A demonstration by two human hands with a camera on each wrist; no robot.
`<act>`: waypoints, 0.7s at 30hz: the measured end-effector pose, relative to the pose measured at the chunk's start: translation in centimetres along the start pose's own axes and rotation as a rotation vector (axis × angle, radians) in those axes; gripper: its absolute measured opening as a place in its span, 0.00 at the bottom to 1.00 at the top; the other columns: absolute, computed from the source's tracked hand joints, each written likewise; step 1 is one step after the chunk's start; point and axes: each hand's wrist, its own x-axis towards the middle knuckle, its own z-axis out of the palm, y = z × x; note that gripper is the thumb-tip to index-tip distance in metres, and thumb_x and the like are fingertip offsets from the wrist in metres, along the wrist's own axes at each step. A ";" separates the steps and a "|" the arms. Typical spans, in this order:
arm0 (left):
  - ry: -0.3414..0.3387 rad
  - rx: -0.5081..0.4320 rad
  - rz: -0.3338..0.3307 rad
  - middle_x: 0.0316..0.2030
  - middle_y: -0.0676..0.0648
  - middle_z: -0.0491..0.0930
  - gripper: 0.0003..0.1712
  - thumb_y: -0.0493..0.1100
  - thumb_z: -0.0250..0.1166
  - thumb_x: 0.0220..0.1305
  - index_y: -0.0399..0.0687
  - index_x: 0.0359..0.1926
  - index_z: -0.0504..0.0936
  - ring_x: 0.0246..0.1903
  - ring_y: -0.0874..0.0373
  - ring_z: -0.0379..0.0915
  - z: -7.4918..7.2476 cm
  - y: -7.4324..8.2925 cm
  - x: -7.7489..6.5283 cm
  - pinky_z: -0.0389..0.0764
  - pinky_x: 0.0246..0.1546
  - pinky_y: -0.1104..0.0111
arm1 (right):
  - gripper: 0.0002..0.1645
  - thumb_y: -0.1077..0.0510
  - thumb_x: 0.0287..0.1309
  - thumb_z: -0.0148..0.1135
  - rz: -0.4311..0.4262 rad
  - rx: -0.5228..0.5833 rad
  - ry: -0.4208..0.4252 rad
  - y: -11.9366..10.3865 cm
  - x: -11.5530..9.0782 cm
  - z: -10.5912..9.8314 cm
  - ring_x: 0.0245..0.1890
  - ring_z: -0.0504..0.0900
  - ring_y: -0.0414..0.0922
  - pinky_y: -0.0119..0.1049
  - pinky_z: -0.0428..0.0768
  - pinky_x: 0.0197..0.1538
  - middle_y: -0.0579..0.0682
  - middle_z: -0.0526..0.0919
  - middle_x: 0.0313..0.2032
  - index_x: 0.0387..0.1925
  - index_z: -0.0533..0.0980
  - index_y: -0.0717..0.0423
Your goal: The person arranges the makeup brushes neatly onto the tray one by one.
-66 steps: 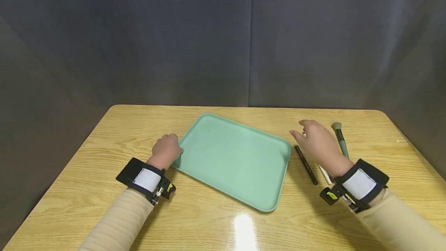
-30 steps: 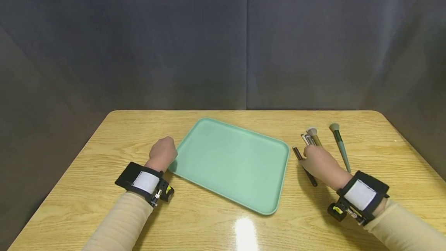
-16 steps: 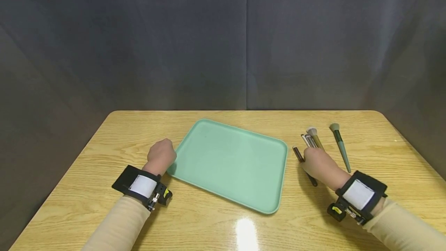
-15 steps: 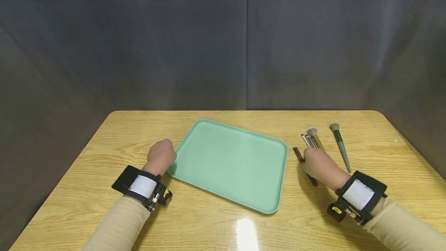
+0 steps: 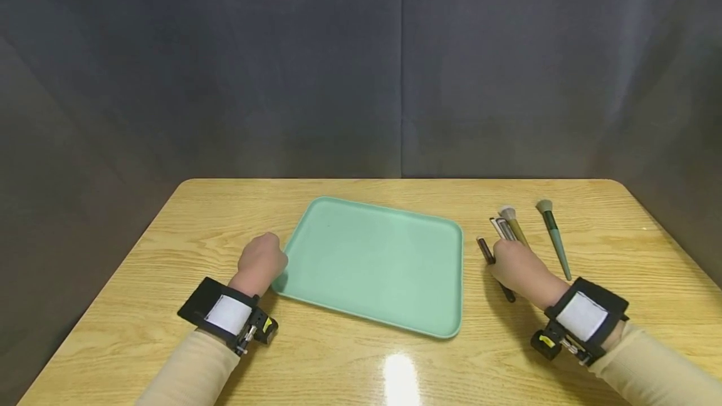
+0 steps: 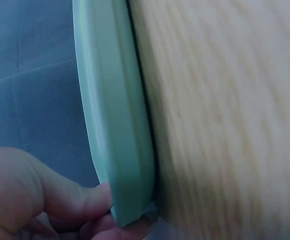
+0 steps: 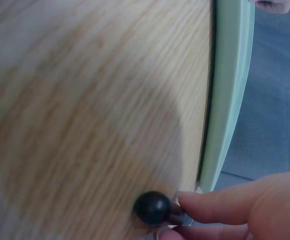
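My left hand (image 5: 261, 263) grips the near left corner of a mint-green rectangular tray (image 5: 366, 208); in the left wrist view its thumb lies at the rim (image 6: 127, 185), fingers curled beneath. My right hand (image 5: 519, 268) is low over the table to the right of the tray. Thumb and finger pinch a slim dark pencil-like stick (image 5: 507, 294), whose rounded black end (image 7: 152, 207) shows in the right wrist view. Beyond that hand a tan-handled makeup brush (image 5: 517, 229) and silvery slim pieces (image 5: 504, 228) stick out, their near ends hidden by it.
A green-handled makeup brush (image 5: 556, 243) lies farther right on the wooden table (image 5: 327, 356). Dark grey cloth (image 5: 282, 80) hangs behind the table and along its sides. Each wrist wears a black strap with a small camera.
The tray has turned counter-clockwise, its front edge now closer to level, while my left hand drew slightly nearer. My right hand came down onto the dark stick and has since stayed there.
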 end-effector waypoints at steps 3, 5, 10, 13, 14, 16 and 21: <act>-0.009 -0.006 -0.005 0.19 0.43 0.69 0.07 0.29 0.52 0.59 0.31 0.28 0.76 0.18 0.55 0.66 0.0 0.1 -0.2 0.66 0.16 0.70 | 0.14 0.70 0.51 0.57 0.004 0.001 -0.007 0.0 -0.1 -0.1 0.13 0.69 0.42 0.32 0.69 0.17 0.49 0.68 0.14 0.16 0.67 0.60; -0.015 -0.018 -0.009 0.20 0.43 0.69 0.07 0.29 0.52 0.59 0.30 0.30 0.76 0.18 0.55 0.66 0.1 0.2 -0.3 0.67 0.16 0.69 | 0.14 0.70 0.52 0.57 0.003 0.001 -0.010 -0.1 -0.1 -0.1 0.14 0.69 0.42 0.32 0.69 0.17 0.49 0.68 0.15 0.16 0.67 0.60; -0.033 -0.040 -0.022 0.20 0.42 0.70 0.07 0.29 0.52 0.59 0.29 0.33 0.76 0.19 0.54 0.67 0.1 0.3 -0.9 0.68 0.17 0.69 | 0.14 0.69 0.52 0.58 0.009 0.001 -0.022 -0.1 0.0 -0.2 0.14 0.69 0.41 0.32 0.69 0.18 0.49 0.68 0.15 0.16 0.67 0.60; -0.039 -0.040 -0.017 0.20 0.43 0.69 0.06 0.29 0.52 0.58 0.29 0.32 0.76 0.19 0.54 0.66 0.1 0.4 -1.3 0.67 0.17 0.69 | 0.15 0.69 0.52 0.58 0.011 0.008 -0.027 -0.1 0.1 -0.2 0.13 0.68 0.41 0.32 0.69 0.18 0.48 0.67 0.14 0.15 0.67 0.59; -0.039 -0.041 -0.013 0.20 0.43 0.69 0.06 0.28 0.52 0.57 0.29 0.31 0.75 0.19 0.54 0.66 0.0 0.4 -1.5 0.67 0.17 0.69 | 0.15 0.69 0.52 0.57 0.010 0.010 -0.027 -0.1 0.0 -0.2 0.13 0.68 0.41 0.32 0.69 0.18 0.48 0.67 0.14 0.14 0.67 0.59; -0.045 -0.046 -0.009 0.20 0.43 0.69 0.06 0.28 0.51 0.57 0.30 0.30 0.75 0.19 0.54 0.66 0.0 0.4 -1.8 0.68 0.17 0.69 | 0.15 0.69 0.51 0.57 0.009 0.011 -0.027 -0.1 0.0 -0.2 0.13 0.68 0.41 0.33 0.69 0.18 0.48 0.67 0.13 0.14 0.67 0.59; -0.060 -0.072 -0.010 0.20 0.42 0.70 0.06 0.28 0.51 0.57 0.29 0.30 0.75 0.17 0.53 0.68 0.1 0.4 -2.6 0.70 0.15 0.68 | 0.14 0.69 0.51 0.56 0.012 0.004 -0.036 0.0 0.0 -0.3 0.14 0.68 0.42 0.33 0.69 0.19 0.48 0.67 0.14 0.14 0.67 0.59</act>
